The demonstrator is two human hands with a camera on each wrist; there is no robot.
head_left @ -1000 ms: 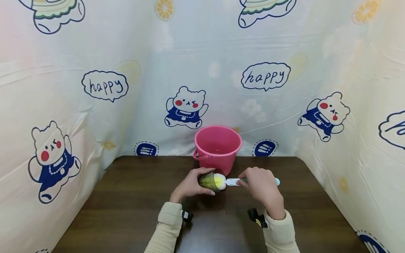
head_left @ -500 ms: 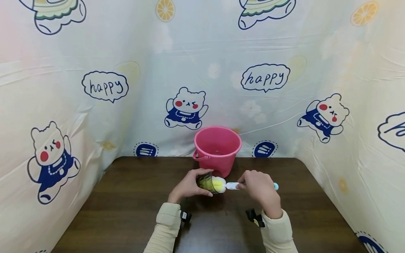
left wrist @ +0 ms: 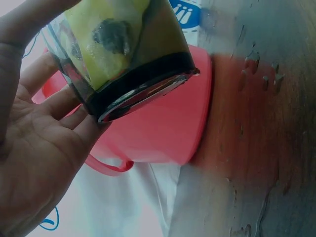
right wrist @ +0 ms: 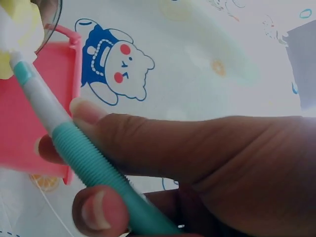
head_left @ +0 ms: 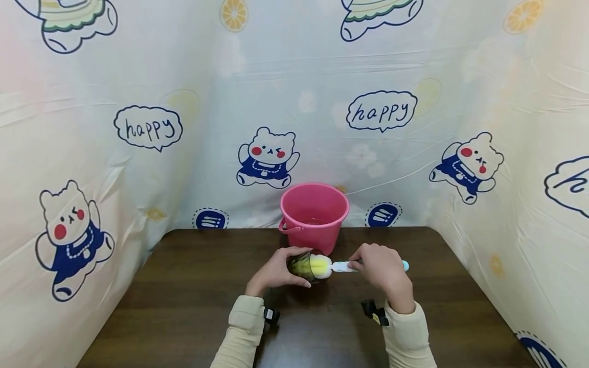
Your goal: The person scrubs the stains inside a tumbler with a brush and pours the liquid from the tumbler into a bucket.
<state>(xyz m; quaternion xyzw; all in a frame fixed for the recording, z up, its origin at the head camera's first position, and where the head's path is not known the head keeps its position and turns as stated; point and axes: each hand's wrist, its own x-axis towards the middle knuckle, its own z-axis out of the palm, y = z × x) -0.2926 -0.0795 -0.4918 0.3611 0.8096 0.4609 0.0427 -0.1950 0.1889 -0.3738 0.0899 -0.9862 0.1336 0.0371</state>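
Note:
My left hand (head_left: 275,271) grips a clear drinking glass (head_left: 300,266) tipped on its side, mouth toward the right. In the left wrist view the glass (left wrist: 133,59) shows a dark, thick base, with yellow sponge pressed against its wall. My right hand (head_left: 381,268) holds the handle of a sponge cup brush (head_left: 342,267); its yellow and white sponge head (head_left: 320,266) is partly inside the glass. The right wrist view shows thumb and fingers round the ribbed teal grip (right wrist: 89,153). Both hands are raised over the table, in front of the pink bucket (head_left: 314,214).
The bucket stands at the table's back edge, its handle hanging at the left. Water drops (left wrist: 254,64) wet the dark wooden table (head_left: 193,306). A patterned curtain (head_left: 207,102) encloses the back and both sides.
The brush shifted slightly left, deeper into the glass, then back right, so more of its sponge head shows now. The left hand keeps its hold on the glass, nearly in place.

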